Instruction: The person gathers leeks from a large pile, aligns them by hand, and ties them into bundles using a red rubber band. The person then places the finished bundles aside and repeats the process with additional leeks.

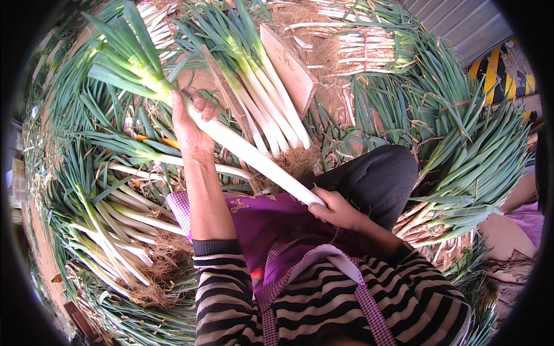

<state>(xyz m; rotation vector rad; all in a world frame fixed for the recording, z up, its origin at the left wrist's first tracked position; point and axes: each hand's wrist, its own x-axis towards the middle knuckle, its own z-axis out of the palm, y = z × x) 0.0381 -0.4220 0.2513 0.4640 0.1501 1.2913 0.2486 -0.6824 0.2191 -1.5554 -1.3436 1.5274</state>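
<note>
One long green onion (255, 151) slants across the front of me, its white stalk smooth and its green leaves fanned out at the upper left. My left hand (194, 114) grips it just below the leaves. Around the root end my right hand (335, 209) is closed, hiding most of the roots. Beyond the stalk, several green onions (264, 95) lie side by side between a narrow wooden board (227, 88) and a wider wooden board (288, 65), roots towards me.
Loose green onions (125, 238) with roots are piled at my left. A tied bundle (368, 49) lies at the far right, and more leafy onions (471, 164) are heaped at my right. Past them are a yellow-and-black striped surface (497, 71) and part of another person (515, 216).
</note>
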